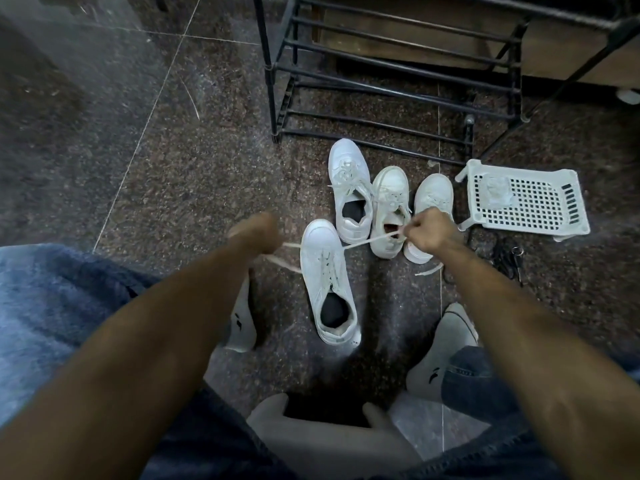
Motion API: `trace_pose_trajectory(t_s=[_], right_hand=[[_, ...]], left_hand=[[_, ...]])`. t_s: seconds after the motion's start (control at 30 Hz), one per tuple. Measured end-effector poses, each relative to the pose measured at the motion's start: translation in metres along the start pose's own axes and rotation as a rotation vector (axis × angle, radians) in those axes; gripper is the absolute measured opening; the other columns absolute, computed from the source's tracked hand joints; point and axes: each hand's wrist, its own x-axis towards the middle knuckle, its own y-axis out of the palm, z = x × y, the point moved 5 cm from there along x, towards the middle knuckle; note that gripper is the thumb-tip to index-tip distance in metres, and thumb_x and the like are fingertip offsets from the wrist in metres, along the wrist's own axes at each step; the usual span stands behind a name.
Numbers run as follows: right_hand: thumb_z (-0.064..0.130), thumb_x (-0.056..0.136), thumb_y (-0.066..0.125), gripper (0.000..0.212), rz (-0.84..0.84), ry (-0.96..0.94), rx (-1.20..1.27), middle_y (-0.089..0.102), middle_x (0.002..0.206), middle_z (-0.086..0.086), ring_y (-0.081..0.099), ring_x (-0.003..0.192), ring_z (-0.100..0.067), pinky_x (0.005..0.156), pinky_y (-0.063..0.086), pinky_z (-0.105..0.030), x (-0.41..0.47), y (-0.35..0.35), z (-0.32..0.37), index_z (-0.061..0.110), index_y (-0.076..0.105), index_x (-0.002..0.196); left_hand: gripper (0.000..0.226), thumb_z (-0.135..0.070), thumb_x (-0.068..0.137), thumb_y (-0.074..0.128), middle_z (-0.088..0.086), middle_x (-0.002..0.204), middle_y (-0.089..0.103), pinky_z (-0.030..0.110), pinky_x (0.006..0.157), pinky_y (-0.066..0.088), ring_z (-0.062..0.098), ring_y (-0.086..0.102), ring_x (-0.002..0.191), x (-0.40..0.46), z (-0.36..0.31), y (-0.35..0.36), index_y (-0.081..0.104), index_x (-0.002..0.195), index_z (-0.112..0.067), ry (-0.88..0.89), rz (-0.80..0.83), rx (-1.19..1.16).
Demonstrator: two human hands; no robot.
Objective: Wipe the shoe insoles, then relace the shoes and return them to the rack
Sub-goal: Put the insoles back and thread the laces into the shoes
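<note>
While both hands pull the lace ends apart, the nearest shoe lies on the dark stone floor between the person's socked feet, toe pointing away toward the rack. The left hand is blurred, yet its fingers look curled around one end of the lace, whose loose tail trails down beside the shoe's left edge. The right hand pinches the other end between thumb and curled fingers, and the strand runs taut from there down to the upper eyelets.

Three more white shoes stand in a tight row just beyond, heels toward the person, close to the rack's lowest bars; they appear laced, though I cannot tell how fully. A white perforated basket sits on the floor to their right, with some dark items, too small to name, lying just nearer than it.

By my judgement the relacing of this last shoe is nearly done, with tying and racking left. The lace is soft, flat and light, so it will slip unless gripped near the tips and kept under even tension on both sides. The shoe itself looks light and fairly flexible; it may lift or skid under a hard pull, so a steadier hold would be at the heel collar or around the midfoot.
</note>
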Motion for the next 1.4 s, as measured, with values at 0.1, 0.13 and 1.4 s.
trace_pose_trajectory(t_s=[0.1,0.13,1.4], right_hand=[[0.025,0.086,0.056,0.019,-0.097,0.033,-0.261,0.067,0.101,-0.012,0.063,0.091,-0.032,0.075,0.048,-0.034,-0.002,0.0,-0.021,0.014,0.07,0.093],[0.025,0.087,0.055,0.022,-0.111,0.037,-0.33,0.066,0.105,-0.014,0.063,0.094,-0.033,0.076,0.048,-0.035,-0.003,0.002,-0.026,0.012,0.069,0.098],[0.012,0.087,0.055,0.018,0.662,-0.138,0.399,0.065,0.1,0.003,0.057,0.1,-0.012,0.089,0.039,-0.024,-0.031,0.111,0.023,0.001,0.069,0.083]], left_hand=[[0.025,-0.02,0.082,0.059,0.013,0.106,0.064,0.045,0.087,0.053,0.031,0.063,0.097,0.015,0.042,0.025,0.062,0.107,-0.015,-0.163,0.064,0.058],[0.025,-0.024,0.077,0.062,0.012,0.104,0.065,0.047,0.089,0.053,0.031,0.064,0.096,0.027,0.055,0.039,0.062,0.101,-0.017,-0.198,0.083,0.058],[0.016,-0.006,0.089,0.061,0.013,0.1,0.068,0.035,0.095,0.046,0.028,0.064,0.099,0.006,-0.017,0.09,0.067,0.098,0.006,-0.173,0.356,-1.112]])
